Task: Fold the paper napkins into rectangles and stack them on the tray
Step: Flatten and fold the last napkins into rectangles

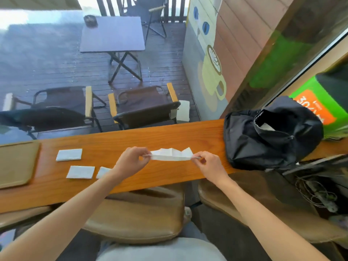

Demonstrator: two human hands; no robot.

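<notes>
A white paper napkin [172, 155] is stretched out long and creased above the wooden counter, held at both ends. My left hand [131, 160] pinches its left end and my right hand [208, 163] pinches its right end. Three folded white napkin rectangles lie on the counter to the left: one further back [69, 155], one nearer [80, 172], and a third [102, 171] partly hidden behind my left wrist. A tan tray [17, 162] with nothing on it sits at the far left.
The wooden counter [169, 136] runs left to right along a window. A black backpack [271, 136] lies open on its right end, close to my right hand. Tan stools [143, 219] stand below the counter. Cables and a power strip [318, 194] lie at the lower right.
</notes>
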